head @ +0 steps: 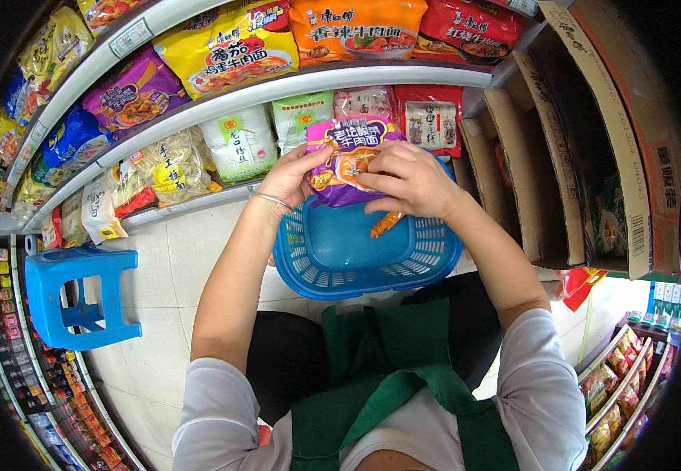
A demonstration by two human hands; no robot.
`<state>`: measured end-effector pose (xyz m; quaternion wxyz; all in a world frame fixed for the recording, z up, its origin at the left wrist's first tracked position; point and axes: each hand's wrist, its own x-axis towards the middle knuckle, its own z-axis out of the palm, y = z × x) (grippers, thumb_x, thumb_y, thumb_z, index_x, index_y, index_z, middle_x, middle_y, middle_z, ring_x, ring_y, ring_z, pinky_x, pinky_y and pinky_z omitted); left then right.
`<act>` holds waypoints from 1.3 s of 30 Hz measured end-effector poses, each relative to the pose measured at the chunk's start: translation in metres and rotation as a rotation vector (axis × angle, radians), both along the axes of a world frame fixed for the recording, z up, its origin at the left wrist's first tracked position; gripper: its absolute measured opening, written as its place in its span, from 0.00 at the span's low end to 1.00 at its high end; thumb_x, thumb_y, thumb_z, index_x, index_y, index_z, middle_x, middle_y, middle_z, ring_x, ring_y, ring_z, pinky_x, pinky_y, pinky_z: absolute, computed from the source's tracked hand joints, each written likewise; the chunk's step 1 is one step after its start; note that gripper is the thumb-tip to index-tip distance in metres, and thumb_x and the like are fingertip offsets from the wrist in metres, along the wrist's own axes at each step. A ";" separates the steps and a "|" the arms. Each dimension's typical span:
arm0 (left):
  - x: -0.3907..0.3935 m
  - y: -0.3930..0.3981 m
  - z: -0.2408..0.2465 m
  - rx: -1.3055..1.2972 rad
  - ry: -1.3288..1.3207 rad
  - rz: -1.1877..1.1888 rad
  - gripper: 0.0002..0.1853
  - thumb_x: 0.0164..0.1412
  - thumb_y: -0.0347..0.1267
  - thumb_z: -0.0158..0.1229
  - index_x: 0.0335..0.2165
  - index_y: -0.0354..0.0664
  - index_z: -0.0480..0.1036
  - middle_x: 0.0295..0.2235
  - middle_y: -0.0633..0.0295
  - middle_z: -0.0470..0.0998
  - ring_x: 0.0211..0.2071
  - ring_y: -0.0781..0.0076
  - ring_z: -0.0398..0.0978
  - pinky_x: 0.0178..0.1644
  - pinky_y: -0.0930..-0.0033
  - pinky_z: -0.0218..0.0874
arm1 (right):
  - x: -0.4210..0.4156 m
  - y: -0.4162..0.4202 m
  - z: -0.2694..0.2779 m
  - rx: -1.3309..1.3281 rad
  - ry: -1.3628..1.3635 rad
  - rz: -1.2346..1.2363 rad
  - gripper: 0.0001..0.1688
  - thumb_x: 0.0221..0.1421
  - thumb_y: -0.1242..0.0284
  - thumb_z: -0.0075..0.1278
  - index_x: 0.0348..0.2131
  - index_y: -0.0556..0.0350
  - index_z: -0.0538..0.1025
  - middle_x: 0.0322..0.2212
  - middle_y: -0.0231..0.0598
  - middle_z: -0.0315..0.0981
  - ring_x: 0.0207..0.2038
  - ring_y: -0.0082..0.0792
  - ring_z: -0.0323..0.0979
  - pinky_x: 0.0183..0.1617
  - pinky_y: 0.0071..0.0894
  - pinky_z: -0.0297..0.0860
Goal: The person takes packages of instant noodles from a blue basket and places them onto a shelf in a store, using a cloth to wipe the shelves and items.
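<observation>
A purple packet of instant noodles (340, 191), bearing writing and a picture of a noodle bowl, is held up over the far side of a blue plastic basket (346, 288). My left hand (290, 176) grips its left edge, thumb on the front. Across the front and right side of the packet lie the fingers of my right hand (417, 179), hiding part of it. Inside the basket, just below my right hand, shows a small orange packet (386, 225), partly covered by that hand.
Shelves (340, 78) of bagged noodles curve around the far side. Open cardboard cartons (529, 194) stand close on the right. A blue plastic stool (81, 294) is on the tiled floor at left. More stocked shelves (620, 388) are at lower right.
</observation>
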<state>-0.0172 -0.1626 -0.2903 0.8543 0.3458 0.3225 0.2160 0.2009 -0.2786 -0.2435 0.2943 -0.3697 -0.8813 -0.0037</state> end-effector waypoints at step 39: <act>-0.029 0.154 0.278 1.816 0.849 0.458 0.36 0.45 0.46 0.71 0.46 0.31 0.70 0.39 0.52 0.79 0.38 0.63 0.78 0.45 0.65 0.67 | -0.047 0.212 0.203 0.373 0.177 -0.702 0.54 0.46 0.55 0.62 0.62 0.62 0.53 0.47 0.60 0.65 0.47 0.58 0.67 0.49 0.47 0.68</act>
